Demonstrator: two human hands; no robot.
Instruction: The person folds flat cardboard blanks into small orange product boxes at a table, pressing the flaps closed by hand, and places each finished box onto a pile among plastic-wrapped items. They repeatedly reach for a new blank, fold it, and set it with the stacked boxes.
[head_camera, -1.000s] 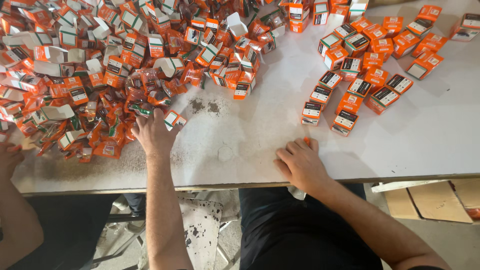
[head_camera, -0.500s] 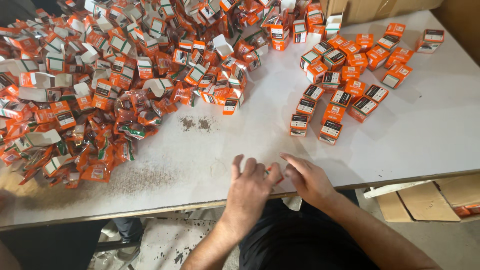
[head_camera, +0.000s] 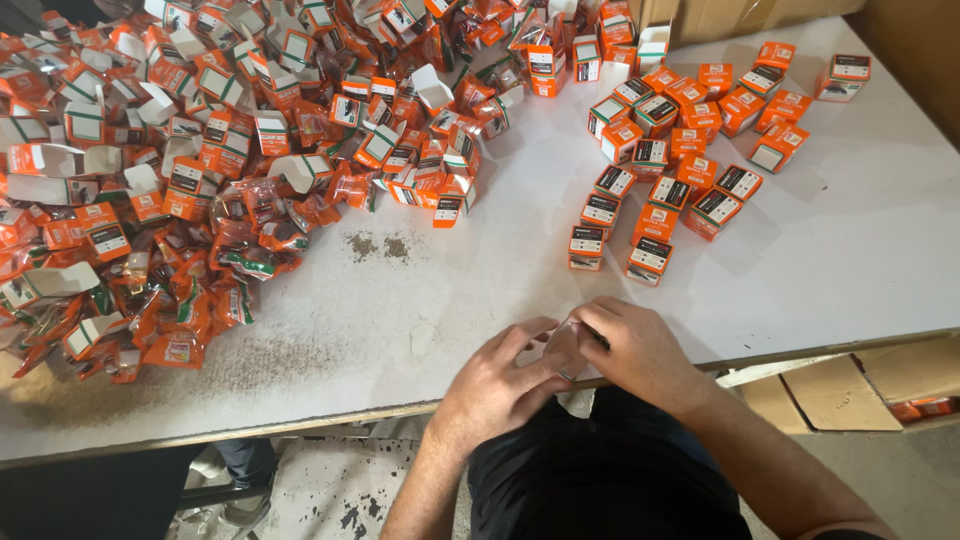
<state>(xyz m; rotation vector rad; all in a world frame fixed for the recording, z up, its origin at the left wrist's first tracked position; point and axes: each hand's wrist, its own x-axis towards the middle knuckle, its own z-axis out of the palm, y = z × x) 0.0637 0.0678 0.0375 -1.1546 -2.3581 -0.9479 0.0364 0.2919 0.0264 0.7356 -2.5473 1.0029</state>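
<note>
Both hands meeting at near table edge (head_camera: 300, 420): left hand (head_camera: 500, 385) and right hand (head_camera: 640, 350) pinching a small pale piece (head_camera: 562, 352) together, steadying it; orange boxes (head_camera: 660, 190) lying far right.

Both hands together at near edge of white tabletop (head_camera: 830, 270). Left hand (head_camera: 497, 388) and right hand (head_camera: 640, 350) touch, pinching a small pale clear piece (head_camera: 562, 352) between them; what it is can't be made out. Big loose heap of opened orange boxes and wrappers (head_camera: 230, 170) far left. Group of closed orange boxes (head_camera: 680, 150) upper right. Dark crumb smudge (head_camera: 378, 246) mid-table. Flat cardboard (head_camera: 835, 393) on floor, right.
</note>
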